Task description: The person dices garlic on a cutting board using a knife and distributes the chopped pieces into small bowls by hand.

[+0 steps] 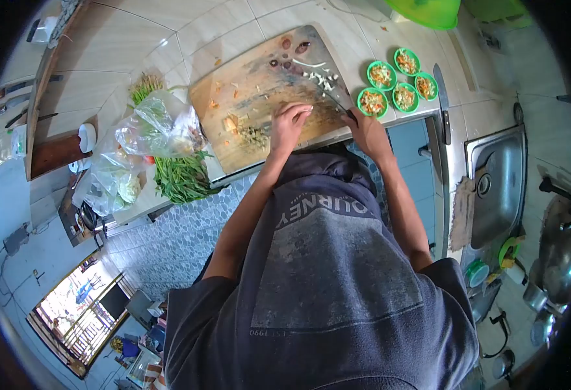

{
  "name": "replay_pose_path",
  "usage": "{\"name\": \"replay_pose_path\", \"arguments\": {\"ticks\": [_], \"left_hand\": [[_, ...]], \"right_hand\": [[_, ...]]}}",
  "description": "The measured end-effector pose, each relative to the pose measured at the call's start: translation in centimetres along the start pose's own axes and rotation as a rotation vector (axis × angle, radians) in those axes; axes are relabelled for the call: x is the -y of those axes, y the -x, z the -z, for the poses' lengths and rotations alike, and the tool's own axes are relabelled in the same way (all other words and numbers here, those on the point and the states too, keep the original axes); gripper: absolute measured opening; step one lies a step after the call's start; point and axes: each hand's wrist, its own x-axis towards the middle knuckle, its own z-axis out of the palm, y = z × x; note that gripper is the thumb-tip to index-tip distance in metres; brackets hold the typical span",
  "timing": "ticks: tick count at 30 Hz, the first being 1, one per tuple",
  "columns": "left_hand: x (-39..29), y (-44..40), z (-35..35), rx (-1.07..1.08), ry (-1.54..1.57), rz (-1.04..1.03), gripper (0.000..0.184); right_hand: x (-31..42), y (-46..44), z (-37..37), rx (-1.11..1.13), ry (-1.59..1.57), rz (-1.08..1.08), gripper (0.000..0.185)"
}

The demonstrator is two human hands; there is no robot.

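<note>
A worn wooden cutting board [253, 78] lies on the counter in front of me. My right hand [368, 135] is wrapped round the handle of a knife [337, 103], whose blade reaches up and left beside small chopped white pieces [324, 79]. Over the board's near part is my left hand [290, 125], its fingers bent and close together; whether they hold anything is too small to tell. Left of it lie a pile of chopped greenish bits [254, 138] and some orange-brown pieces [231, 123]. Dark reddish round pieces [286, 43] and pale strips [309, 64] rest near the far edge.
Several green bowls [372, 103] of shredded vegetables stand right of the board, with a second knife [446, 123] beyond them. Further right is a metal sink [498, 175]. Leafy greens [180, 177] and clear plastic bags [149, 127] lie to the left.
</note>
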Motion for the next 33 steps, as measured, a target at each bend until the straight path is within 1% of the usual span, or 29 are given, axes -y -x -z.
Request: {"name": "replay_pose_path", "arguments": {"ticks": [2,5,9,10,17,20,26,30,33], "left_hand": [[0.2,0.3,-0.9,-0.031,-0.082,-0.052,0.023],[-0.9,1.1,-0.7,-0.089,-0.218,-0.073,0.023],[-0.9,1.4,-0.7,-0.093,-0.263,-0.112,0.021],[-0.6,1.3,-1.1,-0.133,-0.297,-0.154,0.018],[-1.1,1.6,-2.8,-0.153,-0.215,-0.079,0.018],[-1.0,1.9,-3.0,-0.187,-0.241,-0.121,0.018],[-1.2,2.0,-3.3,-0.224,-0.27,-0.106,0.018],[-0.8,2.0,-3.5,-0.26,-0.297,-0.161,0.017],[-0.6,2.1,-3.6,-0.257,-0.306,-0.163,0.017]], "right_hand": [[-0.2,2.0,-1.1,0.012,-0.04,-0.01,0.026],[0.1,4.3,-2.0,0.036,-0.102,-0.063,0.025],[0.4,5.0,-2.0,0.001,-0.115,-0.137,0.025],[0.3,4.9,-2.2,-0.001,-0.114,-0.141,0.025],[0.6,5.0,-2.7,0.089,-0.108,-0.159,0.028],[0.7,5.3,-2.9,0.109,-0.093,-0.155,0.029],[0.5,5.4,-3.4,0.134,-0.055,-0.157,0.028],[0.6,5.5,-3.6,0.104,-0.025,-0.119,0.027],[0.7,5.4,-4.0,0.113,0.052,-0.105,0.026]]}}
